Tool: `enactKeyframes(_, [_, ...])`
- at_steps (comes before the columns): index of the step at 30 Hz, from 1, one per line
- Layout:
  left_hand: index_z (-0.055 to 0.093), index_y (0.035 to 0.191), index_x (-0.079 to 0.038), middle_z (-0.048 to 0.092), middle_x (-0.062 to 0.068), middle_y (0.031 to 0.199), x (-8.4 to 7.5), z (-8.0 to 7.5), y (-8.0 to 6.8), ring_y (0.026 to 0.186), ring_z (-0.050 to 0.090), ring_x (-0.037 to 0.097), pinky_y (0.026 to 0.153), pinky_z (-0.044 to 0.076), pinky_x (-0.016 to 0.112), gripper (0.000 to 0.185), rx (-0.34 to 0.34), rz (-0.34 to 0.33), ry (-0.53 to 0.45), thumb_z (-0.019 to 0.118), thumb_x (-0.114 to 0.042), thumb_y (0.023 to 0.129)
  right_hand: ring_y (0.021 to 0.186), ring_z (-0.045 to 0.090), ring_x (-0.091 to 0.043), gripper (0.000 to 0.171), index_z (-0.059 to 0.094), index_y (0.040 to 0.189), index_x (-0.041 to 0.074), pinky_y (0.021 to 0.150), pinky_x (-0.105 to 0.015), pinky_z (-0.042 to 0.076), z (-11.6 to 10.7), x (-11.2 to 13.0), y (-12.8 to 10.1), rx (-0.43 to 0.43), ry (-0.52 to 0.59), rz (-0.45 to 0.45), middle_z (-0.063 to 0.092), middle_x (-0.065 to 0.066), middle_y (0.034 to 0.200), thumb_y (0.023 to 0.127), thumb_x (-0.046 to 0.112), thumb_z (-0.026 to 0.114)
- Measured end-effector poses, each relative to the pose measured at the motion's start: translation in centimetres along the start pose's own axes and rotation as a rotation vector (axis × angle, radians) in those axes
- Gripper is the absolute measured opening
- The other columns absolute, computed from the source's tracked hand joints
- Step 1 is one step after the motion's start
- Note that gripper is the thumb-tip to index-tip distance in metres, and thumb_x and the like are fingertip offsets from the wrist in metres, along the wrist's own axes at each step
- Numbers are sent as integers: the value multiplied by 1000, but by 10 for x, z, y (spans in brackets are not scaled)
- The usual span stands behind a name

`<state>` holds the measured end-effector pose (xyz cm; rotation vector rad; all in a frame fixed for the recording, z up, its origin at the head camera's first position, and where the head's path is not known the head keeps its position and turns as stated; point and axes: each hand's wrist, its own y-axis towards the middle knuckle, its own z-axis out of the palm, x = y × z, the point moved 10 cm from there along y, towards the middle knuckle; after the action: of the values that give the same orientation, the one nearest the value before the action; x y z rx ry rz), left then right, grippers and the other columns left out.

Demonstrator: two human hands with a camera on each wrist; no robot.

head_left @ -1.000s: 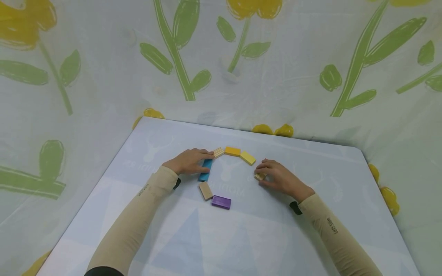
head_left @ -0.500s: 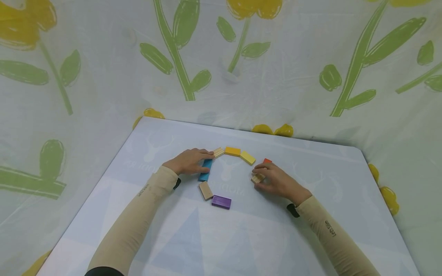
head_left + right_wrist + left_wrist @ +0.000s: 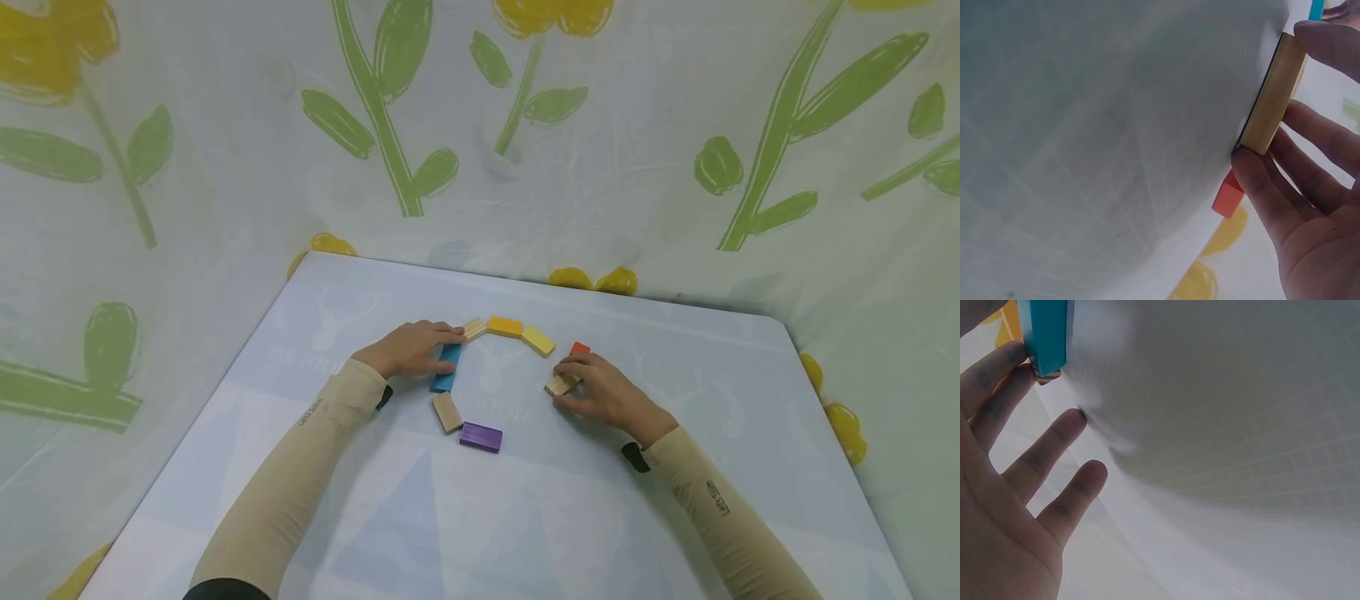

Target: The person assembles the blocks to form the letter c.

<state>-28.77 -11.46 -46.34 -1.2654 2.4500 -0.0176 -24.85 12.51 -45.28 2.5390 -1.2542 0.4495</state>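
In the head view, my left hand [image 3: 411, 348] lies over a blue block [image 3: 444, 381], its thumb across the block and fingers reaching the block's far end. The left wrist view shows fingertips touching the blue block's end [image 3: 1045, 337], with the other fingers spread loosely. My right hand [image 3: 603, 390] pinches a plain wooden block [image 3: 558, 385] end to end between thumb and finger, low at the table. Just behind it is a red-orange block [image 3: 580, 348], partly hidden by the fingers. A striped wooden block [image 3: 475, 331] sits by my left fingertips.
An orange block [image 3: 505, 327] and a yellow block [image 3: 538, 341] continue the curve at the back. Nearer are a plain wooden block [image 3: 447, 412] and a purple block [image 3: 481, 437], corners close together. The white table [image 3: 637, 533] meets a flower-printed cloth [image 3: 600, 192] behind.
My right hand has shifted slightly down and left, then a touch back right, with its wooden block, which has turned. The red-orange block has come into view. My left hand stays put.
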Motion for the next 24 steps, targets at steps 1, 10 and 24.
enactKeyframes(1, [44, 140, -22, 37, -4, 147, 0, 0, 0, 132, 36, 25, 106, 31, 45, 59, 2, 1, -4, 60, -45, 88, 107, 52, -21, 50, 64, 117, 12, 90, -40, 47, 0, 0, 0, 1, 4, 7, 56, -7, 119, 75, 35, 77])
enactKeyframes(10, [44, 141, -22, 36, -4, 147, -2, -2, -1, 132, 36, 25, 107, 30, 45, 59, 11, -1, -10, 60, -44, 88, 109, 52, -21, 49, 64, 117, 12, 92, -41, 46, -5, 1, 0, -25, -18, -28, 57, -5, 119, 76, 36, 76])
enactKeyframes(24, [44, 141, -22, 36, -5, 147, 0, -1, -1, 133, 35, 24, 107, 30, 45, 59, 2, 4, 1, 59, -45, 88, 116, 49, -20, 50, 63, 119, 10, 94, -40, 45, -26, 13, -6, -147, 5, -86, 55, -3, 123, 76, 32, 77])
